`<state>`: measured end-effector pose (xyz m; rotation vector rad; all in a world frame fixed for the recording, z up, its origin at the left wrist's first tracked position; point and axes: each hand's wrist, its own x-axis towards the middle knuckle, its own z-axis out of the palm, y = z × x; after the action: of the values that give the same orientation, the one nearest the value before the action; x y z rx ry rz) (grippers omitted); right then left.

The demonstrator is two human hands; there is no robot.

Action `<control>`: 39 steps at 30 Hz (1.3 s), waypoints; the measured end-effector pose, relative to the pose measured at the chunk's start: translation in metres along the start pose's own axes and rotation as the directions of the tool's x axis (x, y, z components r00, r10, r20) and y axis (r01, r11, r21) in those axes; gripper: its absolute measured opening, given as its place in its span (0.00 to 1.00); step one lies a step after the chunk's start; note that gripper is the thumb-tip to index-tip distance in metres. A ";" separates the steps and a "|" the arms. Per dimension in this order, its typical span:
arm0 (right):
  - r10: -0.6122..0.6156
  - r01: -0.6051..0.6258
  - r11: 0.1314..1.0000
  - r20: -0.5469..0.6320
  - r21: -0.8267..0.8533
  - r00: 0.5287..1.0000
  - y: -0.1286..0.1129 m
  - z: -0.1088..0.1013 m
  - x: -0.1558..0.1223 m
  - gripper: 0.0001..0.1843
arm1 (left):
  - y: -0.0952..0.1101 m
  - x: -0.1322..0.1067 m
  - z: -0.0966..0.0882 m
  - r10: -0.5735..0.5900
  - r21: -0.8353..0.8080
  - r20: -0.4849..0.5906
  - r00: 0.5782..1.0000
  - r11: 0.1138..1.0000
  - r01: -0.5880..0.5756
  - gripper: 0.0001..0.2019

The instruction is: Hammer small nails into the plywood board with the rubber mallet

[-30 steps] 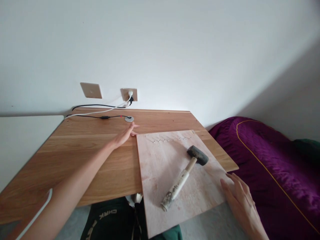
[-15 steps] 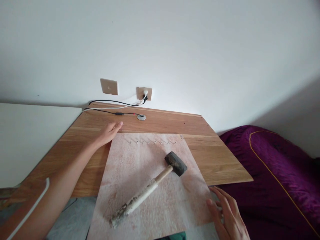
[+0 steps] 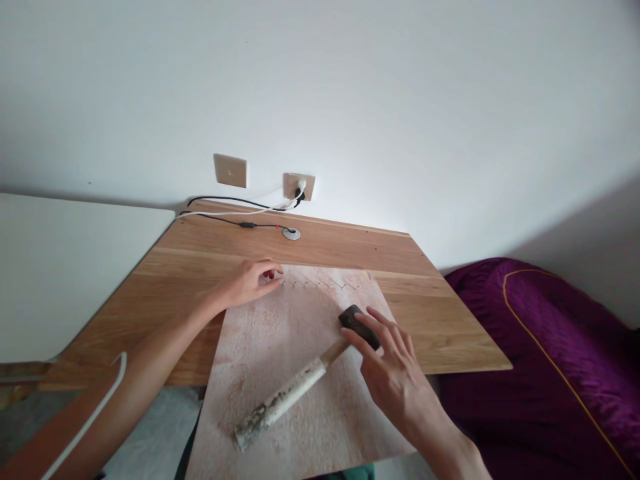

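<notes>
A pale wooden board lies flat in front of me, with a row of several thin nails standing near its far edge. At the left end of that row is my left hand, its thumb and forefinger bent with a gap between the tips; it covers part of the row. Diagonally across the board rests a rubber mallet with a dark head and a worn, white-wrapped handle. Over the mallet's head hovers my right hand, fingers spread and partly hiding the head. Whether it touches the head I cannot tell.
The board sits on a wooden table and overhangs its near edge. Cables run along the back to a wall socket. A white panel stands at left; purple fabric bulges at right.
My left hand has moved right, from the board's far left corner to the nails. My right hand has gone from the board's right edge up and left to the mallet's head.
</notes>
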<state>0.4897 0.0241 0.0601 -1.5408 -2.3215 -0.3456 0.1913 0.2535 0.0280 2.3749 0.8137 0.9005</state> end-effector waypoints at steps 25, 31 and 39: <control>0.044 -0.045 0.999 0.043 0.012 0.998 0.026 0.009 -0.037 0.27 | -0.002 -0.001 0.002 -0.061 -0.009 0.048 0.997 0.998 0.062 0.08; 0.059 -0.065 0.982 0.040 0.178 0.997 0.044 -0.024 -0.021 0.23 | -0.002 0.002 -0.012 -0.082 -0.078 0.073 0.994 0.993 0.087 0.07; 0.389 -0.421 0.787 0.168 0.450 0.906 0.104 -0.018 0.045 0.18 | -0.003 0.003 -0.020 -0.114 -0.117 0.118 0.986 0.985 0.128 0.03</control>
<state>0.5717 0.0954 0.0966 -1.7330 -1.8404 0.3711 0.1775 0.2621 0.0411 2.2204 0.8237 0.7412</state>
